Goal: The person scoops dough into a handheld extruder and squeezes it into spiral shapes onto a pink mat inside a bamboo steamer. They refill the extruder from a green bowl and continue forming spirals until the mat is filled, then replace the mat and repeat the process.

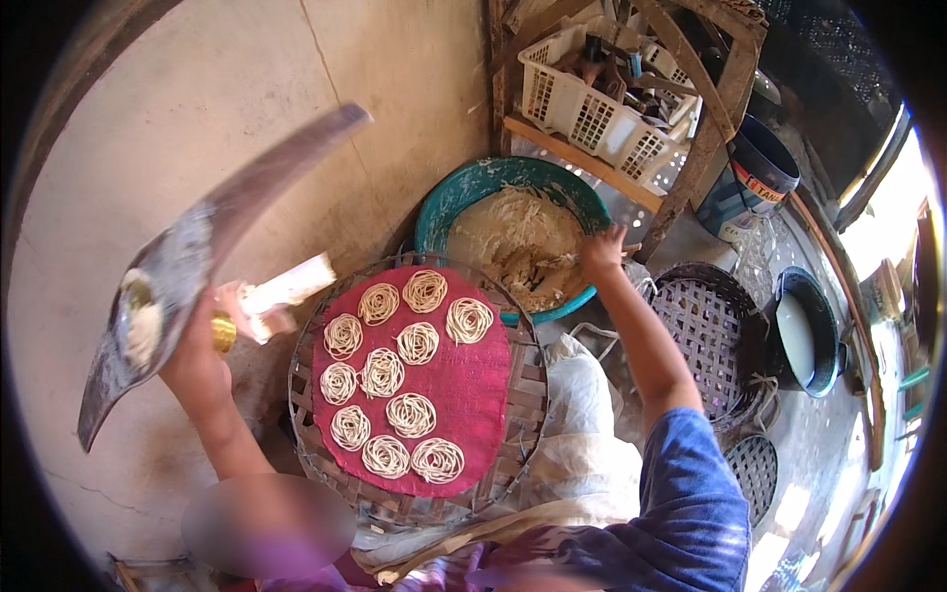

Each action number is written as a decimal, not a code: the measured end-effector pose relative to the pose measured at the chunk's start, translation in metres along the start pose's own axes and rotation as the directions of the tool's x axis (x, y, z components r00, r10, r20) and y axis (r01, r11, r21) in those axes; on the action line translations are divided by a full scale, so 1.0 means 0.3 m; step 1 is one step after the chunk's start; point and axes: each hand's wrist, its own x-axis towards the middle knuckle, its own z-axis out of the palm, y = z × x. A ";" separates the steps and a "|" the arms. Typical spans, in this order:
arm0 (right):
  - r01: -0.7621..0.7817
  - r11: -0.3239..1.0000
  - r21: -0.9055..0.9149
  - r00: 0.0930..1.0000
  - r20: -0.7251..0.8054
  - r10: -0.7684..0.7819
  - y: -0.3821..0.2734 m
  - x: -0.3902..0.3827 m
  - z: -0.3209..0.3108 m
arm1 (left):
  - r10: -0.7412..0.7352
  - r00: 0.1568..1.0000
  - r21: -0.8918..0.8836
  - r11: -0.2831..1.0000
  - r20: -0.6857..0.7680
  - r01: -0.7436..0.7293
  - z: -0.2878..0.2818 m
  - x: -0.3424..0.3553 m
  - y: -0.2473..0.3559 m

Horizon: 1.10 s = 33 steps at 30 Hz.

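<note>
My left hand (197,355) grips a metal press (207,257) with a long curved bar, white paste in its opening and a brass-coloured part beneath; a pale block (288,284) sticks out beside it. My right hand (602,252), fingers curled at the right rim of a green basin (434,202), holds a utensil (560,260) in pale batter (498,232). Below, a round woven tray (528,395) carries a red sheet (464,375) with several coiled noodle nests (410,414).
A wooden rack (730,84) holds a white crate of tools (562,99). At right stand a blue bucket (750,178), a woven basket (705,340) and a dark pail of whitish liquid (794,331). White sacks (572,424) lie beside the tray; a wall (148,148) borders the left.
</note>
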 end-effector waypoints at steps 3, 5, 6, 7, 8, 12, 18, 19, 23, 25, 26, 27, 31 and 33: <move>0.163 0.983 -0.079 0.974 0.173 -0.148 0.040 0.051 0.076 | 0.256 0.938 0.454 0.825 0.233 -0.337 -0.014 -0.024 -0.064; 0.246 0.968 -0.037 0.935 0.273 -0.227 0.030 0.042 0.028 | 0.140 0.894 0.477 0.805 0.424 -0.353 -0.042 -0.032 -0.092; 0.229 0.973 0.013 0.933 0.282 -0.223 0.029 0.035 -0.013 | 0.038 0.914 0.529 0.806 0.405 -0.268 -0.055 -0.038 -0.105; 0.224 0.972 0.063 0.930 0.283 -0.233 0.031 0.028 -0.056 | -0.002 0.908 0.511 0.828 0.418 -0.233 -0.065 -0.036 -0.118; 0.262 0.965 0.023 0.930 0.260 -0.259 0.036 0.029 -0.096 | 0.041 0.901 0.474 0.840 0.432 -0.265 -0.071 -0.051 -0.130; 0.346 0.935 -0.074 0.930 0.161 -0.331 0.053 0.096 -0.151 | 0.123 0.892 0.508 0.784 0.436 -0.356 -0.075 -0.092 -0.147; 0.400 0.910 0.107 0.871 0.265 -0.414 -0.049 0.119 0.051 | 0.173 0.880 0.540 0.731 0.443 -0.416 -0.070 -0.114 -0.101; 0.410 0.905 0.116 0.852 0.304 -0.426 -0.075 0.103 0.080 | 0.182 0.877 0.544 0.723 0.445 -0.426 -0.072 -0.113 -0.093; 0.349 0.881 0.318 0.838 0.315 -0.446 -0.130 0.018 0.099 | 0.226 0.858 0.559 0.677 0.462 -0.479 -0.084 -0.124 -0.054; 0.290 0.878 0.382 0.825 0.365 -0.431 -0.087 -0.007 0.035 | 0.265 0.837 0.561 0.641 0.478 -0.524 -0.079 -0.126 -0.028; 0.273 0.874 0.403 0.833 0.356 -0.424 -0.053 -0.023 -0.014 | 0.293 0.818 0.561 0.612 0.495 -0.558 -0.072 -0.122 -0.012; 0.256 0.871 0.419 0.846 0.338 -0.412 -0.001 -0.039 -0.075 | 0.258 0.799 0.553 0.606 0.544 -0.572 -0.061 -0.118 0.004; 0.237 0.798 0.554 0.874 0.238 -0.424 0.243 -0.130 -0.412 | 0.490 0.609 0.417 0.450 0.623 -0.789 0.017 -0.091 0.070; 0.297 0.720 0.627 0.843 0.182 -0.506 0.334 -0.201 -0.614 | 0.350 0.643 0.329 0.639 0.681 -0.695 0.077 -0.084 0.088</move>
